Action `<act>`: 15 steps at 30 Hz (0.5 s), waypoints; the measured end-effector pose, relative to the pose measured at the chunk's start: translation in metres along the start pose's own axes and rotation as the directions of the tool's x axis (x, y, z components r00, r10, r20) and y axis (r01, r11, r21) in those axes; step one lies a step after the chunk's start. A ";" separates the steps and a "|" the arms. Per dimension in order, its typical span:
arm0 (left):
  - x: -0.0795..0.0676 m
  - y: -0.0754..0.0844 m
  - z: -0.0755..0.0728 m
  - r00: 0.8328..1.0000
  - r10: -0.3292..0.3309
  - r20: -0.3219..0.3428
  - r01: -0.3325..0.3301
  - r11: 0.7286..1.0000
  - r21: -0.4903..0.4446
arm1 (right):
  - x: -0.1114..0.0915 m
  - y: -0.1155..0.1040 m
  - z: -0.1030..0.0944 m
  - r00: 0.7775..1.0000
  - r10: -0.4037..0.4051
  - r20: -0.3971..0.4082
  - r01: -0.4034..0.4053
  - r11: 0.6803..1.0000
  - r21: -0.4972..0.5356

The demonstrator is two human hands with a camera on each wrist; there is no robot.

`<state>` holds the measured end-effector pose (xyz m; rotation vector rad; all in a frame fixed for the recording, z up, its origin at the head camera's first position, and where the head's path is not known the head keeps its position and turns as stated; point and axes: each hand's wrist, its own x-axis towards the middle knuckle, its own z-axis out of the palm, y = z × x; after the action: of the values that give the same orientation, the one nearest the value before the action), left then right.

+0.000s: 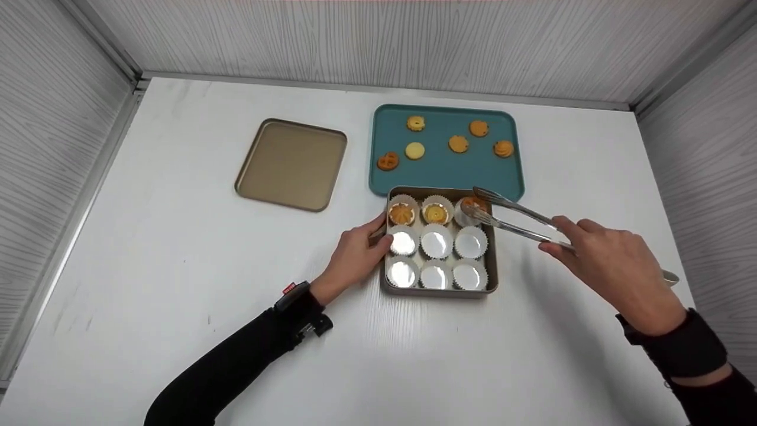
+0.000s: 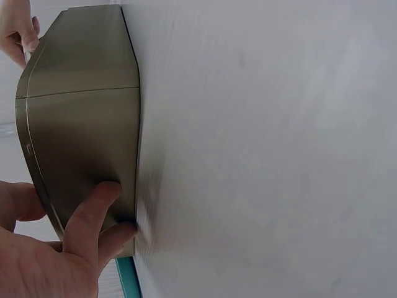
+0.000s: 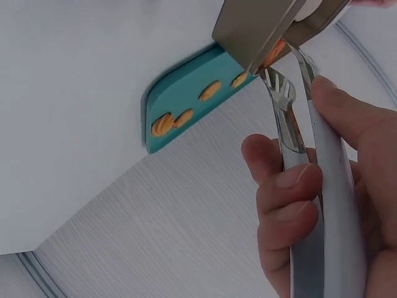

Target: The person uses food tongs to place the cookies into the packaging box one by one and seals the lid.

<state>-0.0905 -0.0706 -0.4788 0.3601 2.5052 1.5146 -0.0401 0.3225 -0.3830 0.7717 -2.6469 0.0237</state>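
Frame right: our right hand (image 1: pixel 621 272), fingers curled round tongs (image 3: pixel 338 205). Centre: left hand (image 1: pixel 355 254), fingers pinching tin (image 2: pixel 80 130) wall.

Room before box (image 1: pixel 437 293), tongs (image 1: pixel 517 229) over right rim (image 1: pixel 495 260)

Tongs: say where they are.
In the head view, the tongs are right of centre, in the right hand, tips at the upper-right corner of the tin.

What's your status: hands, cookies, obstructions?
Left hand grips box; right hand holds tongs at back-right cup. Three cookies boxed, six on teal tray. Six cups empty. Tongs partly hide back-right cookie.
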 end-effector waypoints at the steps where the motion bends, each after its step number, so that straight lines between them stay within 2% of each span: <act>1: 0.000 0.000 0.000 1.000 -0.001 0.000 0.001 1.000 0.002 | 0.001 -0.001 0.000 1.000 -0.007 0.002 0.007 1.000 -0.006; 8: 0.000 -0.001 0.000 1.000 0.011 0.005 -0.011 1.000 0.009 | 0.006 -0.006 -0.002 0.999 -0.043 -0.002 0.043 0.998 -0.047; 15: 0.001 0.000 0.000 1.000 0.015 -0.001 -0.015 1.000 0.016 | 0.014 -0.013 -0.005 0.997 -0.069 0.014 0.071 0.989 -0.130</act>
<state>-0.0912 -0.0702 -0.4790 0.3817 2.5223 1.5020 -0.0422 0.3052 -0.3740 0.8216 -2.5978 -0.1705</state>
